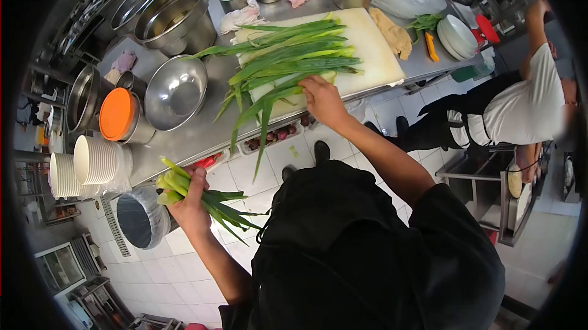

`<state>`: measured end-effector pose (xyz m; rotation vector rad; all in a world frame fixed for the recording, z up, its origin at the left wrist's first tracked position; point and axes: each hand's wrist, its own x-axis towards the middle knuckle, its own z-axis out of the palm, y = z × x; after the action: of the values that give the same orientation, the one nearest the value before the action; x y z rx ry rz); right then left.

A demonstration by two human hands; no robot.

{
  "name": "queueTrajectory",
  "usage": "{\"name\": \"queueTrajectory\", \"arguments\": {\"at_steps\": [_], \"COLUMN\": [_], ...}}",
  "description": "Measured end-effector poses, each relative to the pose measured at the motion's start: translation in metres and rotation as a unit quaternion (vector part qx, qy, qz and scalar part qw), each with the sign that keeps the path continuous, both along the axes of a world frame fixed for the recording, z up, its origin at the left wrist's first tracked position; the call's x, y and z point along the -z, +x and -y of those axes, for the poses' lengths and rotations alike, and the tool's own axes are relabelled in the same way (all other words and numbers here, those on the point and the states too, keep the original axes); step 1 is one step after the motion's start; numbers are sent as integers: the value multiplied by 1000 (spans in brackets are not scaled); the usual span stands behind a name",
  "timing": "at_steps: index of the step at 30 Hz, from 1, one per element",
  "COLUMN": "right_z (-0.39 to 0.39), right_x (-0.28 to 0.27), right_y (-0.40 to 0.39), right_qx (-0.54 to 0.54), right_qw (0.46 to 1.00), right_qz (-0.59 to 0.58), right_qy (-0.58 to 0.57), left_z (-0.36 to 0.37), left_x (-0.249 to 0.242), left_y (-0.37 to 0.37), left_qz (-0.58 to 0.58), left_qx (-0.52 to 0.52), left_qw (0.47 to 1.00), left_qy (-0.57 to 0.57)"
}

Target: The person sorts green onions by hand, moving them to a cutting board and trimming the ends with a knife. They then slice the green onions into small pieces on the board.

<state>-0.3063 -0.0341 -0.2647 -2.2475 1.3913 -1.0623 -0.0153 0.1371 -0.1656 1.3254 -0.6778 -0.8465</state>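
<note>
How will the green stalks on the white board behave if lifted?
The green stalks will probably flop, since some leaves dangle past the white board. They're likely light, being slender. No tie shows, so they may slide apart.

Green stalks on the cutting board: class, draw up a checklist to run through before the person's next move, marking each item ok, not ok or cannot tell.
1. Left hand holding the bunch: ok, closed around it.
2. Right hand at the stalks: ok, touching them near the board's near edge.
3. All stalks within the cutting board: not ok, some leaves hang over the near edge.
4. Steel bowl close by: ok, on the counter left of the board.
5. Stalks washed: cannot tell from this view.
</note>
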Motion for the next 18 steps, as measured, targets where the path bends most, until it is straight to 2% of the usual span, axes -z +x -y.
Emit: {"name": "queueTrajectory", "arguments": {"at_steps": [5, 8, 11, 14, 18], "right_z": [-5, -34, -27, -28, -31], "right_x": [17, -3, 20, 4, 5], "right_y": [8, 26, 22, 21, 26], "right_qx": [37, 43, 14, 29, -18], "right_qw": [999, 983, 994, 978, 976], "right_qz": [24, 126, 100, 150, 158], "right_qy": [-17, 130, 41, 144, 148], "left_z": [12, 27, 45, 65, 103], "left_x": [-13, -17, -22, -22, -16], "left_y": [-13, -22, -38, -48, -71], "left_qz": [14, 73, 118, 165, 223], "left_qx": [26, 74, 128, 196, 238], "left_qw": [999, 992, 980, 957, 934], "left_qy": [17, 71, 97, 133, 145]}}
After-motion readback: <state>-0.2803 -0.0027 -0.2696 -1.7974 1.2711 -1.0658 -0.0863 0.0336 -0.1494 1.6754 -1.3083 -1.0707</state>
